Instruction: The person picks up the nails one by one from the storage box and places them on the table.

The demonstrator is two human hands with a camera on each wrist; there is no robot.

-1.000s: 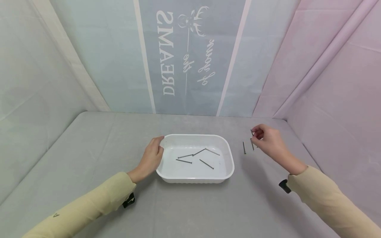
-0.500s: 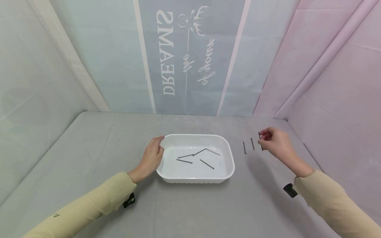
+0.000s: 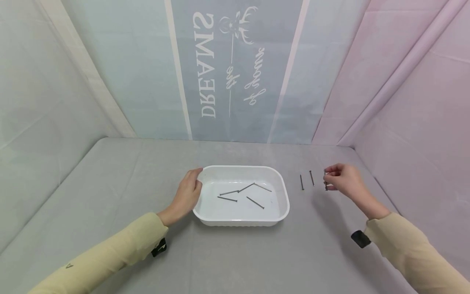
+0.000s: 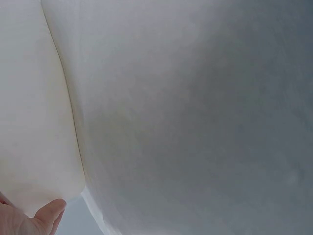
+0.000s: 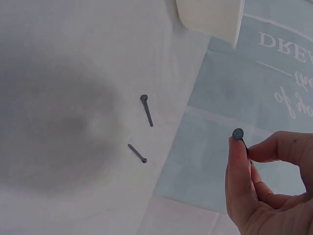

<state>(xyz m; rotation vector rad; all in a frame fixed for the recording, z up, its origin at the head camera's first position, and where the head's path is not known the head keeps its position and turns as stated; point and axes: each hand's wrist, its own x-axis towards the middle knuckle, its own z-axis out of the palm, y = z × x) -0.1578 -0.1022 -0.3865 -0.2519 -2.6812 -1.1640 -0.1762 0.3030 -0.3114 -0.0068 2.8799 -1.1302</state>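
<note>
In the head view, a white plastic tray (image 3: 240, 223) stands on the table with several dark nails lying on its floor, one of them a nail (image 3: 255, 202) near the front. My left hand (image 3: 186, 196) holds the tray's left rim; in the left wrist view its thumb (image 4: 51, 211) lies at the tray edge. To the right of the tray, my right hand (image 3: 346, 181) pinches a nail (image 3: 325, 180) between thumb and fingers. The flat head of this nail (image 5: 238, 133) faces the right wrist camera. Two loose nails, one (image 3: 302, 182) and another (image 3: 311, 178), lie between tray and hand.
Grey cloth covers the table (image 3: 235, 261). A pale blue printed curtain (image 3: 235, 81) hangs behind it, with pale fabric walls left (image 3: 47, 102) and right (image 3: 415, 134).
My right hand has moved right and a little nearer with the nail in its fingers, away from the two loose nails. The left hand and the tray have stayed in place.
</note>
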